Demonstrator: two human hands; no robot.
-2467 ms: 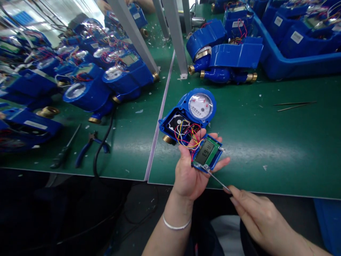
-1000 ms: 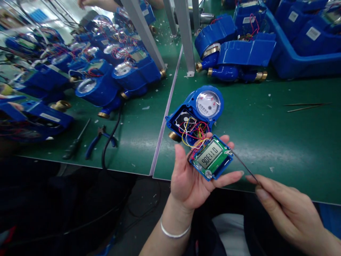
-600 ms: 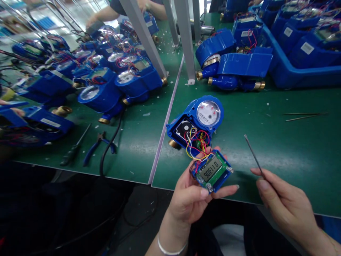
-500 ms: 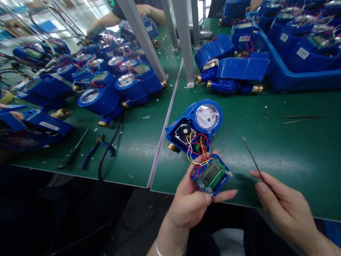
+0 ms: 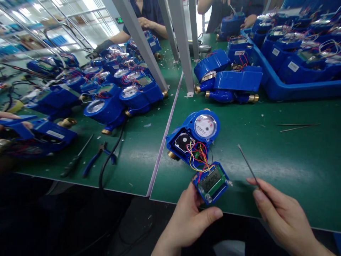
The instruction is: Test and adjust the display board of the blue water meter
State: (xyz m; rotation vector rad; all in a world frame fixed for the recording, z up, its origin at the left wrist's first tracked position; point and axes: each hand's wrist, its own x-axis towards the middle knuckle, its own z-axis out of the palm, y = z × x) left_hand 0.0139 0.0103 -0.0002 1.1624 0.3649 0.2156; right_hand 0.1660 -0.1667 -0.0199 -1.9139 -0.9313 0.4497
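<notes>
In my left hand [image 5: 191, 213] is a display module [image 5: 213, 183], a green circuit board with a lit-up digit screen in a blue frame. Its fingers are under the module, while the thumb is lifted off the front. Red, yellow, white and black wires [image 5: 198, 156] run from it into the opened blue water meter [image 5: 183, 133], which lies on the bench with its round dial [image 5: 205, 127] facing up. My right hand [image 5: 279, 206] pinches a thin screwdriver [image 5: 247, 163], its shaft pointing up and left, apart from the meter. The handle is hidden in the palm.
Several blue meters [image 5: 144, 96] crowd the left bench, near a loose screwdriver [image 5: 77, 156], pliers [image 5: 99, 156] and a black cable [image 5: 109, 153]. Grey posts [image 5: 183, 46] rise mid-bench. A blue bin [image 5: 293, 90] of meters stands right, near tweezers [image 5: 298, 127]. Co-workers' hands [image 5: 145, 23] work beyond.
My left thumb has lifted off the display module's edge. The digits on its screen have changed. My right hand still holds the screwdriver. The whole view has shifted slightly.
</notes>
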